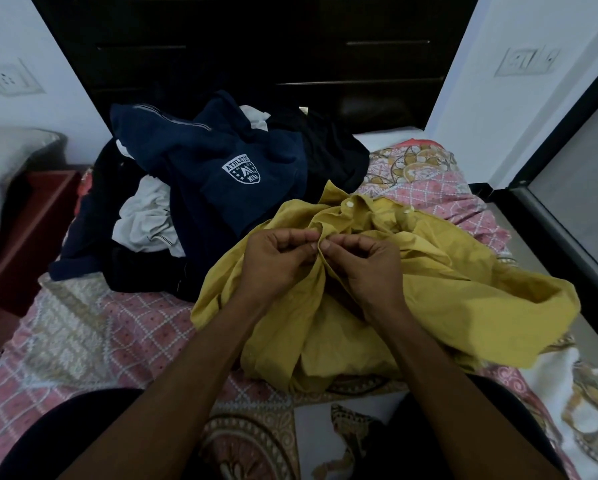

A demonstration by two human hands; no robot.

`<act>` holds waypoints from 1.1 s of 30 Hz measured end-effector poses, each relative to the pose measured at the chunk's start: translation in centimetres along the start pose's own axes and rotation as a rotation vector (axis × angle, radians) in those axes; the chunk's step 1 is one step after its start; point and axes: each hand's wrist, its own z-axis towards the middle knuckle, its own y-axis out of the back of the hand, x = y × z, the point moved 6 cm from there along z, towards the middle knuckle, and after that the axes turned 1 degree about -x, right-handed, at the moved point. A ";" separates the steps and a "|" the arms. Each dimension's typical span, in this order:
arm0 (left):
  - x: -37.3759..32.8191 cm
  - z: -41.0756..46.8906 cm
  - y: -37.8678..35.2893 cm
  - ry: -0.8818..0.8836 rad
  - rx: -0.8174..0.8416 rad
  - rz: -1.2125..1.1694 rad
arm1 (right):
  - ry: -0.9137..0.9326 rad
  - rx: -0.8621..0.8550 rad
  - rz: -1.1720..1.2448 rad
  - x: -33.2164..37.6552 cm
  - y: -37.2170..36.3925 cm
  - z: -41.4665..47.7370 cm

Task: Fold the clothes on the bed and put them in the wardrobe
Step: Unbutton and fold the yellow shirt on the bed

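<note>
Both hands, left (pixel 276 261) and right (pixel 356 265), pinch the front placket of the yellow shirt (pixel 429 282) crumpled on the bed (pixel 83 327); light, limp cotton, probably best held by collar or shoulders.

Home bedroom, patterned bedspread (pixel 83 341), dark headboard (pixel 242 46), heaped clothes (pixel 204 174), wall switches (pixel 529 60)

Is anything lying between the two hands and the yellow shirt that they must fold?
Nothing visible does. The left hand and right hand both pinch the yellow shirt at its front edge; the navy sweatshirt lies behind it.
</note>
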 end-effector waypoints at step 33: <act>-3.2 0.1 -1.2 -0.366 0.073 0.478 | -0.285 0.382 0.501 0.0 -1.9 0.1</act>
